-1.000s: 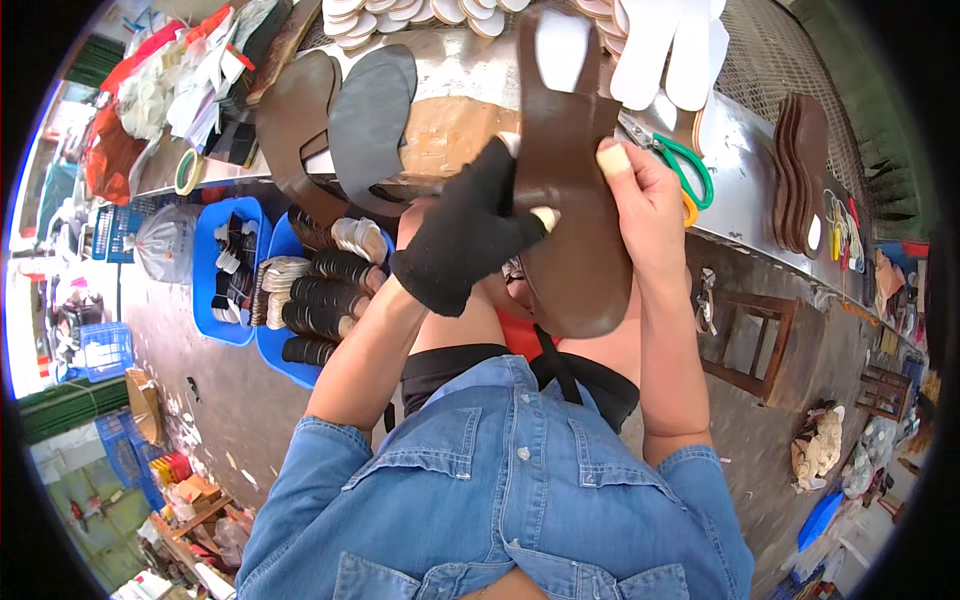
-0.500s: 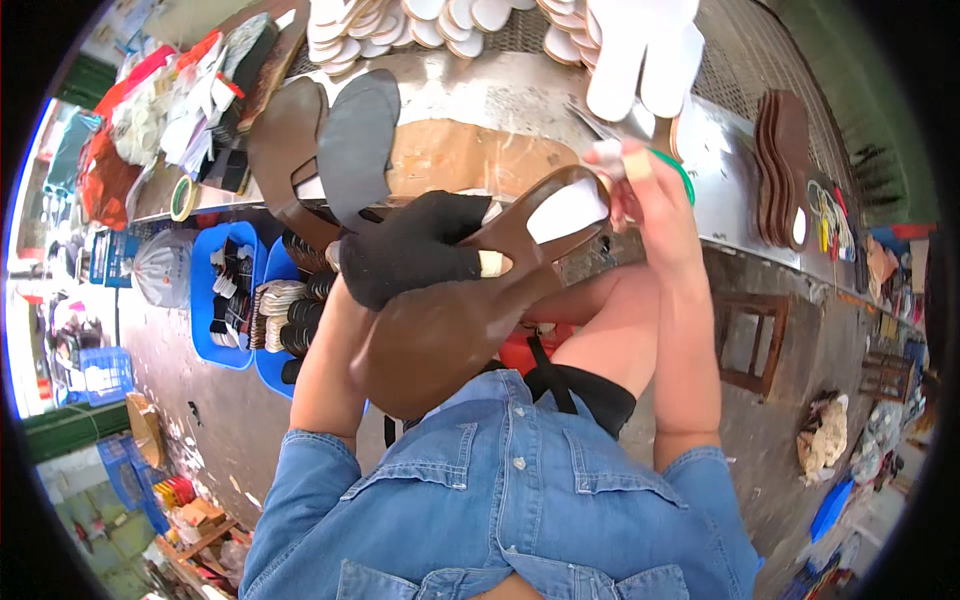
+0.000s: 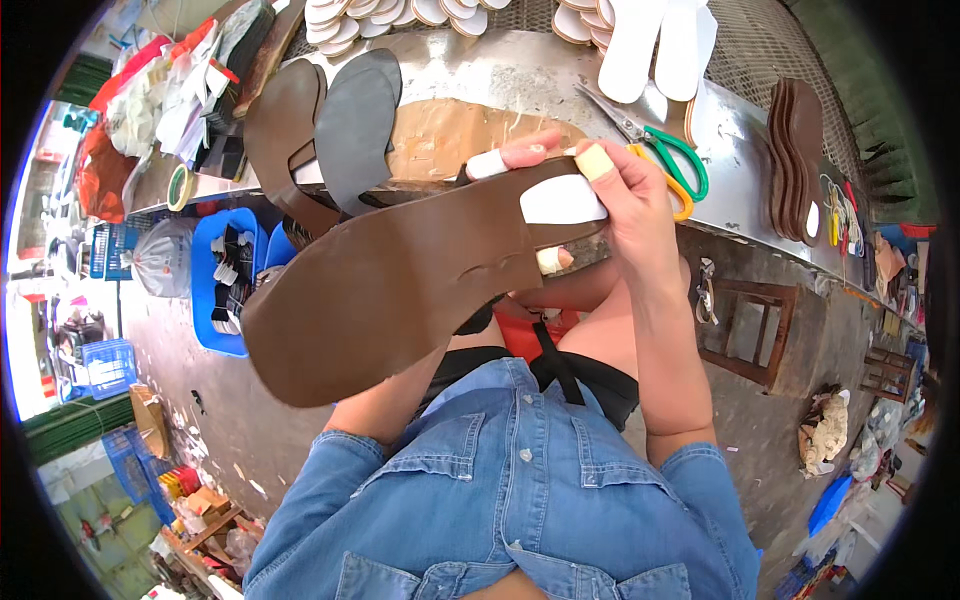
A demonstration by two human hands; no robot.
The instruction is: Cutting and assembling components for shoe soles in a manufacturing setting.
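A brown leather insole (image 3: 400,270) with a white patch (image 3: 565,202) at its narrow end is held up in front of my body, its broad end toward the lower left. My left hand (image 3: 512,158) grips it from beneath, taped fingers showing past the far edge and the thumb at the near edge; its palm is hidden. At the narrow end, my right hand (image 3: 638,200) pinches the edge beside the white patch, a taped finger on top. Scissors (image 3: 665,160) with green and yellow handles lie on the bench just beyond my right hand.
Brown leather pieces (image 3: 275,130) and a dark grey piece (image 3: 355,125) overhang the metal bench (image 3: 510,65) at left. White insoles (image 3: 632,50) and stacked brown insoles (image 3: 795,160) lie farther right. Below stand a blue bin (image 3: 205,290) and a wooden stool (image 3: 750,325).
The insole has swung up and leftward, showing more of its broad face. My left hand has gone from lying over it to beneath it. The scissors now show more fully.
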